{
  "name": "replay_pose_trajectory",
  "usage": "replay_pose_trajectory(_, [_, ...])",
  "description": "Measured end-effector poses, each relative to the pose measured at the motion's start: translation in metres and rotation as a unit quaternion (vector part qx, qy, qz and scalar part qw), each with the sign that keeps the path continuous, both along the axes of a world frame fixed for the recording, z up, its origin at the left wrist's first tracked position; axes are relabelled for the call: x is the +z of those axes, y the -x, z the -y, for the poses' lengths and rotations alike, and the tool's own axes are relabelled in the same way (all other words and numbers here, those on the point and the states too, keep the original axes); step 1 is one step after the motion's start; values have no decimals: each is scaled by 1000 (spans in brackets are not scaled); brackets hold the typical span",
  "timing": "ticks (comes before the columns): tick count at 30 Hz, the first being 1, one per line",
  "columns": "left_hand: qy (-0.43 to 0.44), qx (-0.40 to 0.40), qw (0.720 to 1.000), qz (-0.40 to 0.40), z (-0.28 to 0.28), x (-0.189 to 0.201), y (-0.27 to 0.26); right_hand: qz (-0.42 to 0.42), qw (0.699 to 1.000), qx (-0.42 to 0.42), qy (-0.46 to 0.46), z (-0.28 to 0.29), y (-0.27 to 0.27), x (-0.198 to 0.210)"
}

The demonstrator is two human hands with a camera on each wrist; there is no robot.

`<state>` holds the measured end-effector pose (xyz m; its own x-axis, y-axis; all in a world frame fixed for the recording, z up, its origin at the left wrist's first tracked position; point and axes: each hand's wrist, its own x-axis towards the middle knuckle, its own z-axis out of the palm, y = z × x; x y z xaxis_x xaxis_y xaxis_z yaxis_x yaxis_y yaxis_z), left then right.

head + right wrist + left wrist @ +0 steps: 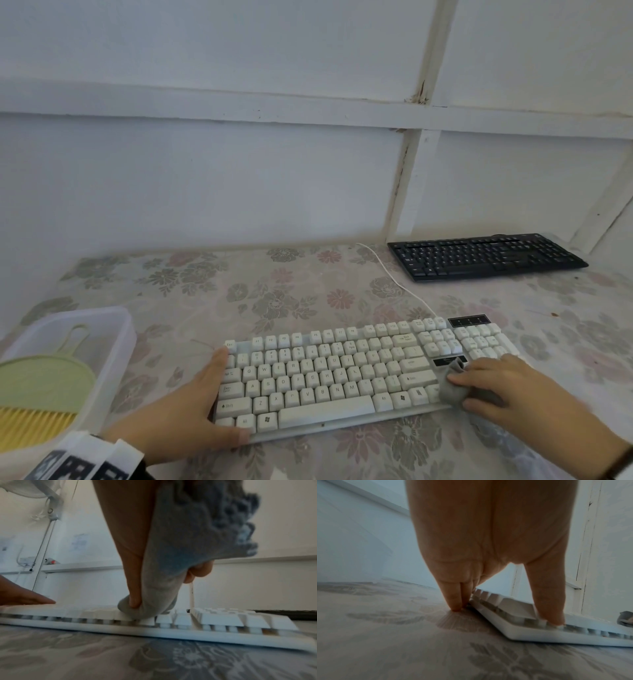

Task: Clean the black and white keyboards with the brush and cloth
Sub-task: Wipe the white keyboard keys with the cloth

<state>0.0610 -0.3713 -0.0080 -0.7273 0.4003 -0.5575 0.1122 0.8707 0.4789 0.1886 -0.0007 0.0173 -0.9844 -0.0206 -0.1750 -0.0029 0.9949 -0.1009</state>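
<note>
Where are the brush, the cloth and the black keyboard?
brush (41,387), head view, on its green back.
cloth (451,387), head view, on the grey bunch.
black keyboard (486,256), head view, on its middle keys.

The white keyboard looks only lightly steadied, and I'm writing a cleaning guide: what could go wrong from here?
1. The left hand braces only the left end of the white keyboard; the right hand wiping with the grey cloth might pivot the far end.
2. The wad of cloth could snag a raised keycap.
3. A slide might tug the white cable running toward the black keyboard.
</note>
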Motion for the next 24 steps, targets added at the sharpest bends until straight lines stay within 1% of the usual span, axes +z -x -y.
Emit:
replay_pose_trajectory(5, [8, 1, 1000, -16, -2, 3, -2, -5, 1000, -1, 4, -14, 7, 1])
replay_pose_trajectory(7, [5, 2, 1000, -17, -2, 3, -3, 3, 1000, -4, -2, -21, 8, 2])
replay_pose_trajectory(8, [2, 1, 1000, -17, -1, 3, -3, 17, 1000, -19, -13, -24, 7, 3])
replay_pose_trajectory(10, [-1, 0, 1000, -13, 0, 1, -2, -37, 998, -54, -21, -43, 1, 0])
replay_pose_trajectory(11, [0, -1, 1000, -9, 0, 1, -1, -67, 996, -55, -18, -53, -2, -4])
replay_pose_trajectory(13, [1, 0, 1000, -2, 0, 2, -1, -77, 994, -73, -38, -70, -8, -6])
replay_pose_trajectory(14, [3, 1, 1000, 0, -1, 2, -1, -55, 991, -106, -53, -74, -12, 0])
replay_pose_trajectory(15, [5, 3, 1000, 1, -1, 3, -1, -39, 987, -149, -43, -71, -17, 10])
replay_pose_trajectory(17, [-1, 2, 1000, 7, 0, 4, -1, -52, 977, -209, -6, -69, -22, 20])
replay_pose_trajectory(18, [-11, -3, 1000, 14, 0, 5, 0, -55, 974, -217, 15, -62, -24, 24])
replay_pose_trajectory(20, [-30, -16, 999, 25, 1, 5, 1, -64, 973, -216, 46, -46, -22, 26])
replay_pose_trajectory(21, [-37, -20, 999, 29, 2, 4, 2, -68, 976, -200, 58, -40, -20, 23])
replay_pose_trajectory(24, [-46, -19, 998, 30, 3, 3, 3, -39, 984, -172, 29, -30, -15, 18])
